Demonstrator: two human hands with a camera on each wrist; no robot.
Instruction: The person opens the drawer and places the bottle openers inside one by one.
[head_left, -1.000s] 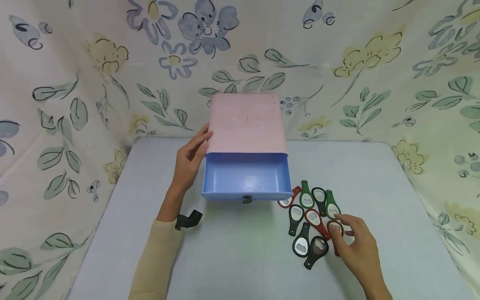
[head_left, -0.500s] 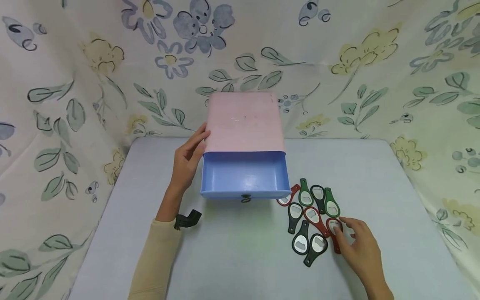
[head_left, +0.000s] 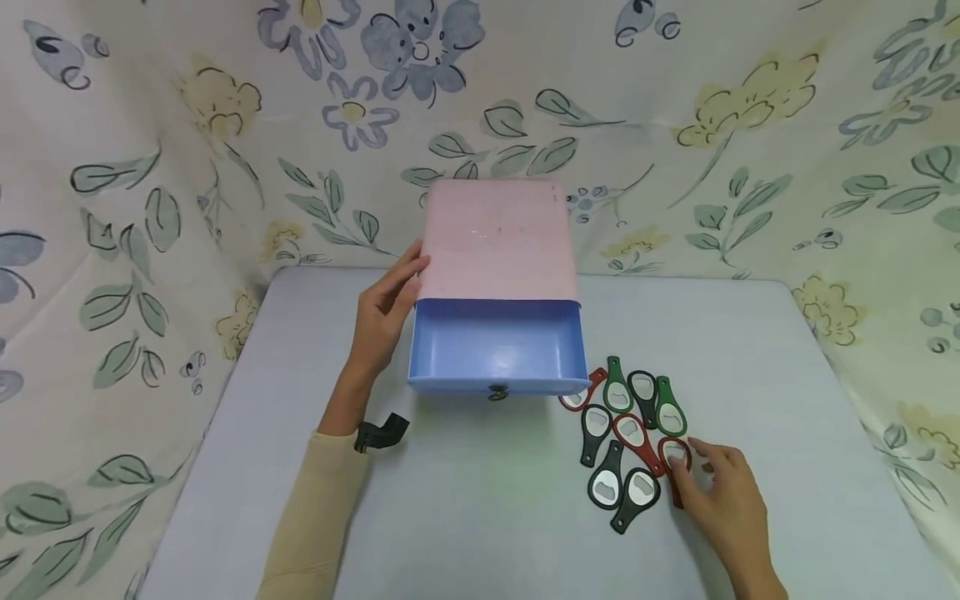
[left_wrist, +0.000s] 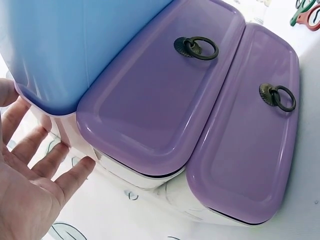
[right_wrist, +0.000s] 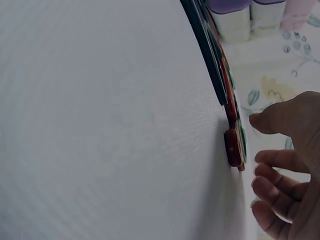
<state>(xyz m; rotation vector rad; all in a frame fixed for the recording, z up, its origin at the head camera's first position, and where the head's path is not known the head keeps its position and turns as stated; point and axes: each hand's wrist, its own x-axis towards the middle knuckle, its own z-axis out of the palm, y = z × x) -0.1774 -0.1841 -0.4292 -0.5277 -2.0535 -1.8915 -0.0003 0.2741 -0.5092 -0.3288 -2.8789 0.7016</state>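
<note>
A pink drawer cabinet (head_left: 498,237) stands at the back of the table with its blue top drawer (head_left: 495,342) pulled out and bare inside. My left hand (head_left: 381,325) rests along the cabinet's left side, fingers extended. Several bottle openers with black, green and red handles lie right of the cabinet, among them a green opener (head_left: 671,407) and a black opener (head_left: 636,500). At their right edge, my right hand (head_left: 723,500) hovers by a red opener (head_left: 674,450), thumb over its ring and fingers loosely bent. In the right wrist view, thumb and fingers are apart, gripping nothing.
Two closed purple drawers (left_wrist: 155,95) with ring pulls sit below the blue one. The white table (head_left: 465,517) extends in front of the cabinet. A floral cloth (head_left: 720,150) hangs behind and at both sides.
My right hand's fingertips have shifted slightly right, off the top of the red opener's ring. The left hand stays at the cabinet. The head view has shifted a little.
</note>
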